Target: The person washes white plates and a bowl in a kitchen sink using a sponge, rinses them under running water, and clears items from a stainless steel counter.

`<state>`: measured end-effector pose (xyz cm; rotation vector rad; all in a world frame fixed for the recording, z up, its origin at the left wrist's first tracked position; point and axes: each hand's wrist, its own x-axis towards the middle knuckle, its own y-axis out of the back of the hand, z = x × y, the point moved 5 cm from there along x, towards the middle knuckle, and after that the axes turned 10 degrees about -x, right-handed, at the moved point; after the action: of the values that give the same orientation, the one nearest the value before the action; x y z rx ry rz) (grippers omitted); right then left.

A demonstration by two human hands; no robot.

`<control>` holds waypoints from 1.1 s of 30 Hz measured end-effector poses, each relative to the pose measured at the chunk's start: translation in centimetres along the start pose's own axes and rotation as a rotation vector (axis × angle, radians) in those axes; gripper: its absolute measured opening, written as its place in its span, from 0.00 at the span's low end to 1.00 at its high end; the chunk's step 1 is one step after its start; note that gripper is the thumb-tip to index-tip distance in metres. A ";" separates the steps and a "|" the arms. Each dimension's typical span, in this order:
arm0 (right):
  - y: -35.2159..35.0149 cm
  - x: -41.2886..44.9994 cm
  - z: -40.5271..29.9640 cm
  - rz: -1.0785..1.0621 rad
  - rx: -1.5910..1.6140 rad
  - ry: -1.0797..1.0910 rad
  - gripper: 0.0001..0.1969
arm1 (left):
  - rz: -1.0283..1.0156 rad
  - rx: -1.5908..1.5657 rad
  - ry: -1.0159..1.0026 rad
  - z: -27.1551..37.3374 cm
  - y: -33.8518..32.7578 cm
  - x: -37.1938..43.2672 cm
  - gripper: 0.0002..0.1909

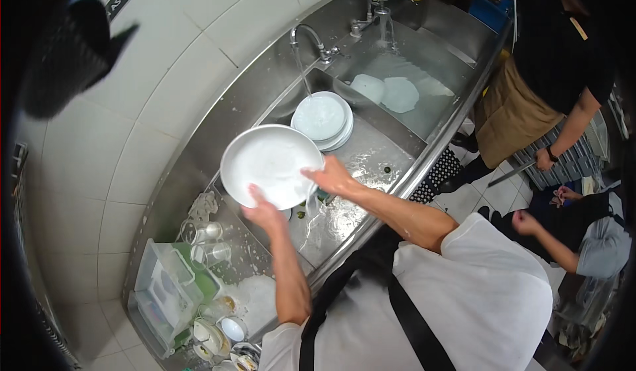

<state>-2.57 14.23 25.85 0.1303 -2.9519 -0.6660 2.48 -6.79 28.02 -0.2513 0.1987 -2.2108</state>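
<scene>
Both my hands hold a large round white plate above the middle basin of a steel sink. My left hand grips its lower rim, thumb on the upper face. My right hand holds the right rim, also with the thumb on top. The fingers beneath the plate are hidden. Water streams off the plate's lower right edge. Just beyond it, a stack of white plates stands under running water from a curved tap. Small green pieces lie on the basin floor.
White dishes lie underwater in the right basin, beneath a second running tap. Glasses, a clear plastic tub and small bowls crowd the left side. Two other people are at the right.
</scene>
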 end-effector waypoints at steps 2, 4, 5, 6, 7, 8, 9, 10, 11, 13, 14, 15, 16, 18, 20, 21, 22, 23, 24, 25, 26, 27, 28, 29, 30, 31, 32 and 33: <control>1.2 -0.3 -0.3 0.128 -0.039 -0.054 0.21 | -0.181 -0.019 -0.044 -0.6 -0.3 0.6 0.16; 1.0 0.0 -0.4 0.060 0.042 -0.024 0.22 | -0.341 -0.059 -0.025 -1.3 -0.6 1.9 0.15; 1.4 0.3 -0.8 0.132 0.153 0.098 0.23 | -0.425 -0.017 -0.106 -1.2 -1.0 2.6 0.14; 0.8 0.1 -0.1 0.099 0.089 0.036 0.23 | -0.484 -0.053 -0.032 -2.4 -1.0 2.1 0.15; 1.2 -0.1 -0.1 0.266 0.138 0.107 0.24 | -0.538 -0.168 -0.045 -2.4 -1.1 3.1 0.16; 1.9 -1.2 -0.1 0.459 0.194 0.241 0.24 | -0.438 -0.353 0.177 -4.5 -0.4 1.9 0.22; 1.2 -1.5 0.5 0.400 0.092 0.138 0.25 | -0.241 -0.290 0.391 -7.3 0.4 0.0 0.28; 0.5 -2.1 2.1 0.219 0.024 -0.103 0.23 | -0.225 -0.326 0.576 -9.3 1.4 -2.6 0.33; 0.4 -2.9 2.7 0.151 -0.076 -0.152 0.24 | -0.144 -0.314 0.706 -11.4 2.5 -4.9 0.33; 1.2 -4.4 3.2 0.113 -0.271 -0.059 0.25 | -0.383 -0.290 0.948 -13.7 3.8 -6.2 0.32; 1.1 -4.8 3.6 0.024 -0.359 -0.070 0.26 | -0.582 -0.364 0.925 -14.5 2.9 -6.4 0.32; 1.2 -5.3 3.8 0.097 -0.347 -0.040 0.26 | -0.582 -0.392 0.874 -15.0 3.8 -5.3 0.32; 1.3 -5.5 3.9 0.219 -0.413 0.016 0.28 | -0.683 -0.414 0.888 -15.5 3.5 -4.7 0.32; 0.7 -6.1 3.1 0.630 -0.891 0.332 0.28 | -0.813 -0.710 1.015 -15.5 2.3 -3.4 0.31; -2.9 -5.8 5.7 0.469 -0.928 0.243 0.26 | -0.753 -0.653 1.001 -15.6 1.9 -2.4 0.31; -5.4 -5.9 6.8 0.297 -0.958 0.349 0.24 | -0.780 -0.714 0.981 -14.9 1.7 -2.6 0.30; -6.2 -6.2 8.1 0.349 -0.958 0.292 0.24 | -0.701 -0.560 0.879 -14.9 1.8 -2.9 0.29; -8.1 -6.0 9.0 0.189 -0.947 0.355 0.22 | -0.641 -0.546 0.820 -14.4 2.2 -3.5 0.29; -10.1 -6.3 9.7 -0.066 -0.927 0.421 0.21 | -0.609 -0.542 0.853 -14.1 2.5 -4.6 0.29; -10.3 -6.6 9.8 0.038 -0.931 0.352 0.20 | -0.492 -0.519 0.860 -14.1 3.4 -5.6 0.29; -10.0 -6.6 9.9 0.058 -0.982 0.249 0.18 | -0.596 -0.530 0.870 -13.9 3.2 -6.7 0.29; -9.3 -7.1 8.8 0.227 -0.754 0.193 0.16 | -0.526 -0.494 0.868 -14.0 4.0 -7.1 0.31; -7.7 -7.1 7.9 0.406 -0.564 0.124 0.15 | -0.526 -0.404 0.885 -14.4 4.9 -7.2 0.33; -8.3 -7.5 6.6 0.254 -0.484 0.056 0.13 | -0.575 -0.433 0.893 -14.4 5.5 -7.1 0.35; -9.4 -7.8 4.1 0.128 -0.367 0.078 0.12 | -0.583 -0.390 0.867 -14.6 6.5 -6.5 0.32; -10.9 -8.2 2.5 -0.208 -0.426 0.118 0.11 | -0.517 -0.360 0.912 -15.0 7.7 -5.5 0.30; -11.6 -8.9 1.2 -0.455 -0.707 0.225 0.10 | -0.541 -0.576 0.948 -14.7 8.5 -4.6 0.29; -10.4 -8.8 0.9 -0.563 -0.952 0.187 0.11 | -0.423 -0.560 0.966 -14.9 10.0 -3.8 0.29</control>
<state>6.65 6.22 19.77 0.8611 -2.1005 -1.8867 8.64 -9.02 10.90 0.5520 1.4006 -2.4742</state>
